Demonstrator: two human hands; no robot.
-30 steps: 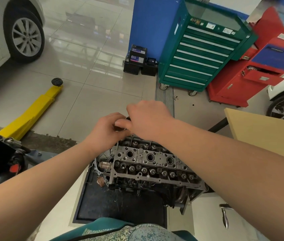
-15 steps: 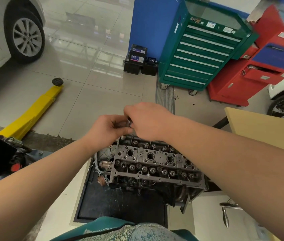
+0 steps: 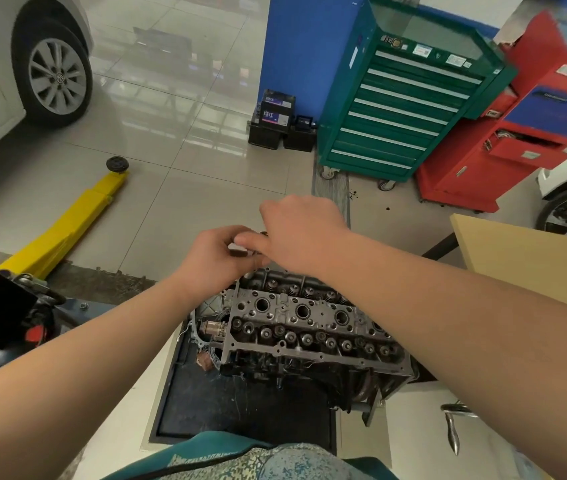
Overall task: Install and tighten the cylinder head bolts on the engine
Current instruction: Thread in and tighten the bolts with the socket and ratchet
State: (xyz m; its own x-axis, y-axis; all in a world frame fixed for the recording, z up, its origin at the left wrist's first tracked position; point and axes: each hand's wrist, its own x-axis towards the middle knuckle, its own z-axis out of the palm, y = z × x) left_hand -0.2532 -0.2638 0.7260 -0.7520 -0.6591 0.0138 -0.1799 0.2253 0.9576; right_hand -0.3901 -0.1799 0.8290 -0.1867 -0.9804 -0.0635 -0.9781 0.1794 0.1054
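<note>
The grey cylinder head (image 3: pixel 310 327) sits on the engine block in the lower middle, with three large round bores and rows of valve tops showing. Both hands meet just above its far left corner. My left hand (image 3: pixel 212 261) curls round a small dark metal part (image 3: pixel 238 250), probably bolts or a tool; most of it is hidden. My right hand (image 3: pixel 296 233) reaches over from the right, thumb and fingers pinching the top of the same part. What lies beneath the hands is covered.
A black mat (image 3: pixel 226 407) lies under the engine. A yellow lift arm (image 3: pixel 67 230) stretches across the floor at left. Behind stand a green tool cabinet (image 3: pixel 400 109), a red cabinet (image 3: pixel 517 140) and batteries (image 3: pixel 277 123). A tan board (image 3: pixel 531 261) is at right.
Both hands have stayed together above the head's far left corner, rising slightly. My right thumb now lies further over the part held in my left hand.
</note>
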